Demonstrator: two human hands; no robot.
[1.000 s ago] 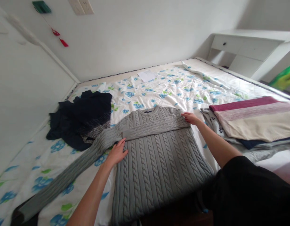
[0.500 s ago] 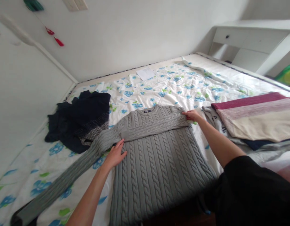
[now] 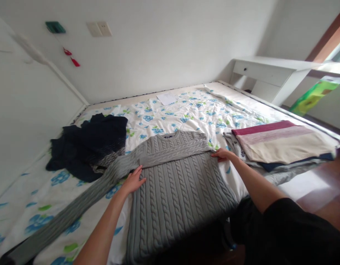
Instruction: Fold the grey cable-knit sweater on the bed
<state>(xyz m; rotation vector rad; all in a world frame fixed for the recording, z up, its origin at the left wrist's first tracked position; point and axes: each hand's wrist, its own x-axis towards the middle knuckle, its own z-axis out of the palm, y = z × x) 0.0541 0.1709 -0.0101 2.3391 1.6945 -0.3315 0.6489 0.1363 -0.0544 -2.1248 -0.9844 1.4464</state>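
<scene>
The left hand [image 3: 133, 180] lies flat with fingers spread on the grey cable-knit sweater [image 3: 178, 202], just under the folded sleeve [image 3: 175, 152] across its chest. The right hand [image 3: 222, 154] sits open on the sweater's edge around 3 o'clock, no pinching. The sweater's on a blue-flowered quilt [image 3: 192, 110], its long sleeve [image 3: 65, 217] trailing to 7 o'clock. There's a navy garment [image 3: 89, 147] at 10 o'clock and a folded stack [image 3: 280, 145] at 3 o'clock.
</scene>
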